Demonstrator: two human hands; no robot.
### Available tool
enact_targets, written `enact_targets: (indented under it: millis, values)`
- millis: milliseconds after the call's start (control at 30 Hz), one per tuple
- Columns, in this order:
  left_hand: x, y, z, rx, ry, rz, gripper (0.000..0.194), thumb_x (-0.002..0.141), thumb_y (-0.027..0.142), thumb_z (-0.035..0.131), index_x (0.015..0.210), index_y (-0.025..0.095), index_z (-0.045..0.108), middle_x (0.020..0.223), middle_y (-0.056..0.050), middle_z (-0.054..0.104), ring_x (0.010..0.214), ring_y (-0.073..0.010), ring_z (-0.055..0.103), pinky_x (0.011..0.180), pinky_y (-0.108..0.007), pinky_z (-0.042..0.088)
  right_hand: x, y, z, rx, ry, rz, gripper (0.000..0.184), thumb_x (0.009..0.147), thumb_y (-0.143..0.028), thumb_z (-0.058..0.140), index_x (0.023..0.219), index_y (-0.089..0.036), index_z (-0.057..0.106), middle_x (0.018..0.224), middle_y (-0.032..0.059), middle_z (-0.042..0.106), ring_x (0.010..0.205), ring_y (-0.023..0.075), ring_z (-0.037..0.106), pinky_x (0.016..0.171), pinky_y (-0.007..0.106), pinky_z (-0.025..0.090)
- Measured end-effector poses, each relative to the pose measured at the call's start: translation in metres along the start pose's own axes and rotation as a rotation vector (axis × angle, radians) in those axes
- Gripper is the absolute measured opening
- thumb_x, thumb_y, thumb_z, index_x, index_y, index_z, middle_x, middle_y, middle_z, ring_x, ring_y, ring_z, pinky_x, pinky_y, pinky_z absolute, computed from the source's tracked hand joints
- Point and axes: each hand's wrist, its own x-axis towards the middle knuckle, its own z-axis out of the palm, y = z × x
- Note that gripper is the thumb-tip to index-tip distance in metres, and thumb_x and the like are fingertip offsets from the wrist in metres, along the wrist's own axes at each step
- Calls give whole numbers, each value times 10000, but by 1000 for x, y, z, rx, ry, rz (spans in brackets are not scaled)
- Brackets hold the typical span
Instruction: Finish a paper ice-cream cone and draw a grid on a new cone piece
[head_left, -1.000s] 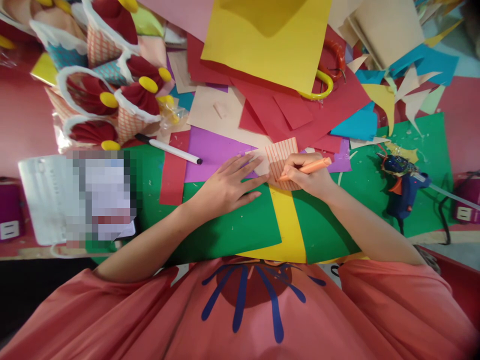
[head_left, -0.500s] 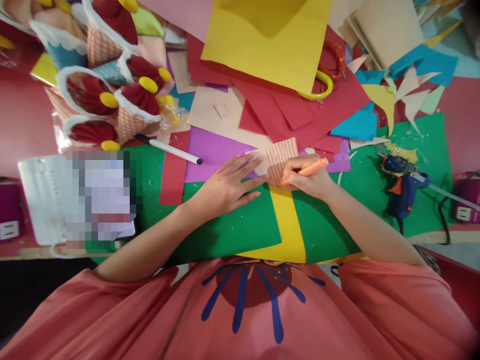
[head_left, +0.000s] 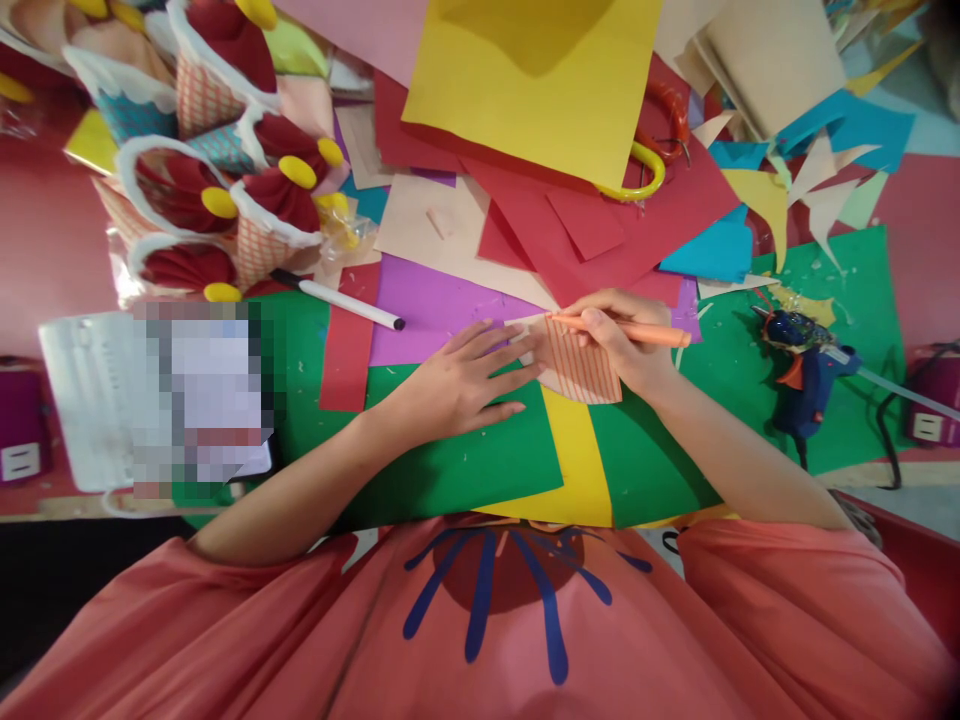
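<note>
An orange marker [head_left: 637, 331] is gripped in my right hand [head_left: 634, 345], its tip at the upper left part of a pale paper piece [head_left: 577, 365]. Orange stripes run along that piece, and its lower edge is curved. My left hand [head_left: 472, 380] lies flat with its fingers spread, the fingertips on the left end of the striped paper. Part of the paper's upper right side is hidden under my right hand. Beneath both hands are green sheets [head_left: 457, 450], a yellow strip [head_left: 574, 450] and a purple sheet [head_left: 420, 300].
A white pen [head_left: 349, 303] lies left of my hands, near a phone [head_left: 221, 390]. Paper ice-cream cones [head_left: 262, 215] crowd the upper left. Yellow-handled scissors [head_left: 641, 180] lie partly under a yellow sheet [head_left: 532, 90]. A blue glue gun [head_left: 802, 380] rests at the right.
My right hand has moved the marker from the paper's lower edge up to its upper left. More of the striped, curved lower part shows. My left hand has shifted slightly.
</note>
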Motion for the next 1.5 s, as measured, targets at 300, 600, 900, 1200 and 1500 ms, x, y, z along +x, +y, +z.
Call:
enact_targets:
  millis: [300, 600, 900, 1200, 1500]
  values:
    - [0, 1, 0, -29, -8, -24, 421, 1000, 380, 461, 1315, 124, 577, 1388, -155, 590, 1331, -285, 536, 1102, -485, 464, 4, 1, 2, -83, -55, 8, 222, 902, -329, 595, 842, -159, 723, 757, 15, 733, 661, 109, 655, 621, 235, 481]
    - [0, 1, -1, -88, -19, -76, 411, 1001, 364, 467, 1317, 129, 582, 1397, -143, 583, 1348, -261, 521, 1133, -461, 449, 5, 1, 2, -119, -77, 11, 221, 896, -320, 591, 842, -160, 733, 816, 31, 768, 727, 132, 692, 673, 250, 504]
    - [-1, 1, 0, -74, -12, -71, 411, 1005, 372, 457, 1316, 135, 583, 1400, -137, 582, 1348, -252, 522, 1138, -449, 443, 4, 3, 1, -80, -76, 19, 237, 909, -330, 583, 821, -164, 728, 763, 19, 747, 667, 120, 665, 618, 238, 478]
    - [1, 1, -1, -82, -3, -67, 410, 1004, 363, 459, 1303, 116, 592, 1385, -152, 591, 1339, -262, 531, 1132, -462, 450, 6, 1, 3, -110, -89, 20, 240, 907, -343, 578, 830, -168, 723, 805, 27, 759, 723, 131, 682, 670, 251, 501]
    - [1, 1, -1, -59, 0, -57, 403, 1007, 360, 453, 1294, 117, 598, 1386, -147, 592, 1331, -262, 539, 1123, -456, 460, 6, 2, 1, -52, -105, 16, 266, 905, -344, 571, 786, -160, 721, 739, 20, 744, 643, 112, 649, 616, 237, 471]
